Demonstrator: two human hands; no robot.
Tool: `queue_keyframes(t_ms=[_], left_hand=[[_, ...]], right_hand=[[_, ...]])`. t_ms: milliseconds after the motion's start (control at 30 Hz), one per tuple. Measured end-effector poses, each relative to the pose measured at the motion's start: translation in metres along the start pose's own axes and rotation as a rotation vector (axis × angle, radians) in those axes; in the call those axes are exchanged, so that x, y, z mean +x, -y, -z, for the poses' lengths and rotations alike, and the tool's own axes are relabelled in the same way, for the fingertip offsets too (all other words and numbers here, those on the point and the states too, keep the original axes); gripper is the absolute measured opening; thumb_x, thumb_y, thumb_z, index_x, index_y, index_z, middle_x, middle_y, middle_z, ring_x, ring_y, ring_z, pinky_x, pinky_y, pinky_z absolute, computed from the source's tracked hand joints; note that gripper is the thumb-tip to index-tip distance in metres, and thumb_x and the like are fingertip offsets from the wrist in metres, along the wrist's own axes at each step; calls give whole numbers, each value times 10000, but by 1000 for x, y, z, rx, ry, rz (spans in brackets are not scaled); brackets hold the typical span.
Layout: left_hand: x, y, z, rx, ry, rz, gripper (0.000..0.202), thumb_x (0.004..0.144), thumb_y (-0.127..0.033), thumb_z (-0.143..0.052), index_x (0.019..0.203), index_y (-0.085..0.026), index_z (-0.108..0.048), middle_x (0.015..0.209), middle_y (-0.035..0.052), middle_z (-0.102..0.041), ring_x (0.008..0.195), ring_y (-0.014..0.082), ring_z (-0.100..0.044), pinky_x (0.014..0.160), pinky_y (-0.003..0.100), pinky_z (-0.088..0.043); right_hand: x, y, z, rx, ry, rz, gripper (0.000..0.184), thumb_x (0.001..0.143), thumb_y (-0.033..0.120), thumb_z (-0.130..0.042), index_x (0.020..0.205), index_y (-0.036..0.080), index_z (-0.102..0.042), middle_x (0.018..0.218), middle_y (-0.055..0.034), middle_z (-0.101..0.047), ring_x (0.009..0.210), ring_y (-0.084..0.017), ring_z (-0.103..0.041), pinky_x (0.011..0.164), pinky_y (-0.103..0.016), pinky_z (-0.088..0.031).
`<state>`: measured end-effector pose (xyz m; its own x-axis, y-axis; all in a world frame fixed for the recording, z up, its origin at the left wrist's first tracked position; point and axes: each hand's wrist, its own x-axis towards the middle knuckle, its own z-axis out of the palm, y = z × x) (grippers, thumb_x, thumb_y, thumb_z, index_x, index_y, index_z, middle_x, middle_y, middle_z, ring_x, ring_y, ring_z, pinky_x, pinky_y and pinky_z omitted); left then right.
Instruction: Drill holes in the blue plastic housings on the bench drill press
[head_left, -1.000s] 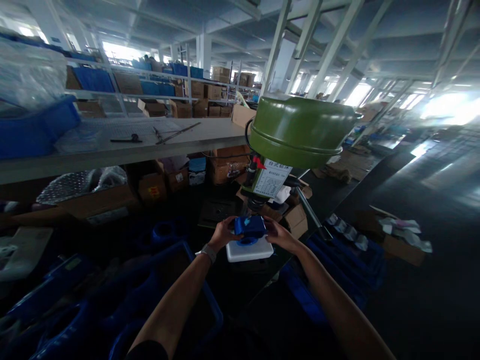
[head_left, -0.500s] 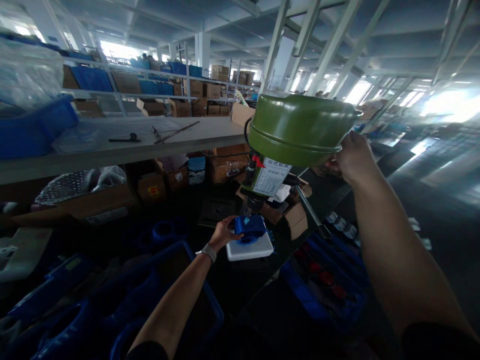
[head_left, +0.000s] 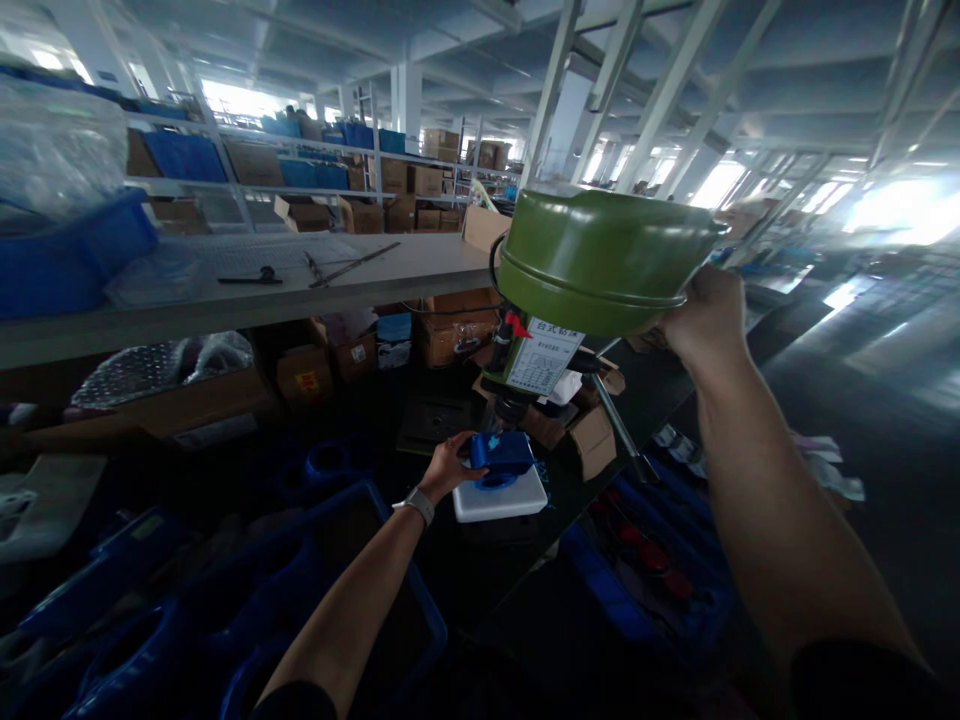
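Note:
A green bench drill press point(head_left: 600, 260) stands in front of me, with a white label on its body. Under its spindle a blue plastic part point(head_left: 501, 455) rests on a white block point(head_left: 499, 497). My left hand point(head_left: 444, 468) grips the blue part from its left side and holds it on the block. My right hand point(head_left: 701, 315) is raised to the right side of the green drill head, fingers closed round something hidden behind the housing.
A grey workbench point(head_left: 247, 290) with tools runs along the left, cardboard boxes point(head_left: 304, 375) beneath it. Blue plastic bins point(head_left: 352, 560) with blue parts fill the lower left. Another blue bin point(head_left: 645, 590) sits at lower right. Shelving with boxes stands behind.
My right hand left the blue part and rose to the right side of the green drill head, where it stays. My left hand keeps holding the blue part.

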<state>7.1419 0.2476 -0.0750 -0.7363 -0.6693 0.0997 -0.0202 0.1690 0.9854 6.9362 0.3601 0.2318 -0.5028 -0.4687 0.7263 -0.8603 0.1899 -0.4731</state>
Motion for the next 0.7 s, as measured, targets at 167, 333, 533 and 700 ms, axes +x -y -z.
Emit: queue_keyframes(t_ms=[167, 333, 533, 700], left_hand=[[-1, 1, 0, -12, 9, 7, 662, 530, -142, -786, 1155, -129, -570, 990, 42, -660, 844, 150, -646, 788, 272, -554], [-1, 3, 0, -43, 13, 11, 669, 538, -147, -780, 1167, -124, -553, 1010, 50, -655, 835, 149, -649, 768, 265, -557], [-1, 4, 1, -65, 12, 3, 680, 533, -167, -790, 1169, -120, -552, 1017, 64, -653, 839, 156, -649, 780, 275, -556], [-2, 7, 1, -72, 2, -5, 681, 532, -167, -790, 1171, -124, -558, 980, 57, -658, 858, 164, -646, 804, 291, -553]], right_hand=[[-8, 8, 2, -38, -91, -19, 266, 823, 200, -463, 557, 194, -467, 504, 5, -427, 492, -103, -386, 503, -285, -252], [-19, 14, 8, -5, -128, 17, 234, 825, 201, -459, 593, 202, -490, 482, 13, -435, 472, -104, -419, 504, -279, -293], [-30, 22, 14, 3, -185, 57, 242, 813, 160, -465, 581, 202, -515, 437, 28, -422, 430, -97, -413, 491, -264, -335], [-40, 27, 16, 64, -225, 100, 221, 774, 189, -454, 571, 163, -537, 407, 36, -417, 388, -76, -403, 459, -231, -321]])
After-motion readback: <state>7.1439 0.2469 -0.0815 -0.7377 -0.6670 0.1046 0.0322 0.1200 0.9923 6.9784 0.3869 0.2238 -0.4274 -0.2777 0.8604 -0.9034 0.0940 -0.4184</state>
